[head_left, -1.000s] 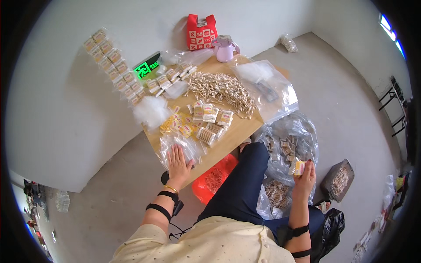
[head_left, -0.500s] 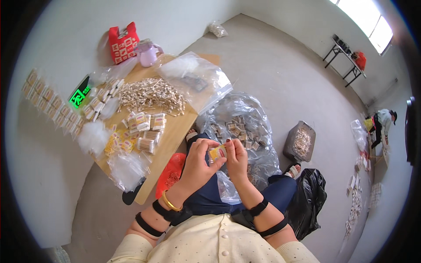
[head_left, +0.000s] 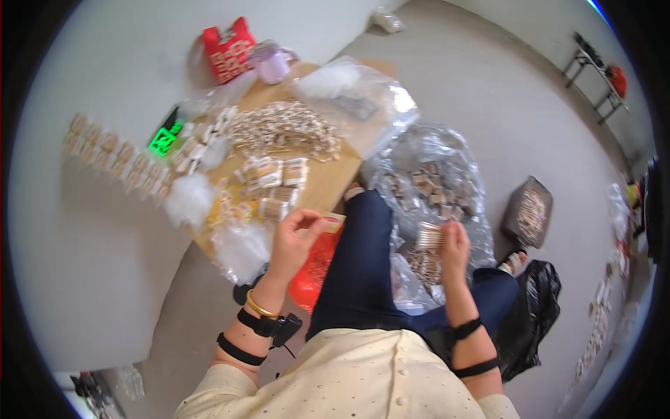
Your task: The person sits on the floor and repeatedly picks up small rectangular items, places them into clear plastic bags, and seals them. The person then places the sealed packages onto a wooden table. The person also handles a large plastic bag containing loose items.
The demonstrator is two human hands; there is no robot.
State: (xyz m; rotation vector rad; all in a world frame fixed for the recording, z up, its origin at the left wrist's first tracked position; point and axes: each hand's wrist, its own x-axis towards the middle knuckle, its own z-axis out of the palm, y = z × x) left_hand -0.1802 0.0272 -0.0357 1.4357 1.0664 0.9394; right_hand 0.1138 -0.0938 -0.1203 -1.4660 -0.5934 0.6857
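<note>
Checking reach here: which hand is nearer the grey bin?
Right. The right hand is left of the grey bin, with a gap between; the left hand is farther left, by the table.

The left fingers point(head_left: 316, 228) partly hide the blurred yellow card point(head_left: 335, 221).

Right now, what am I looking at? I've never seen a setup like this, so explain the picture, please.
No machine here: these are a person's bare hands. A fisheye camera worn on the head looks down, so straight edges bend. The left hand pinches what looks like a small yellow label; the right hand holds a flat row of cotton swabs. On the wooden table lie a loose heap of swabs, some small swab packs and clear plastic bags. The picture is slightly blurred.
</note>
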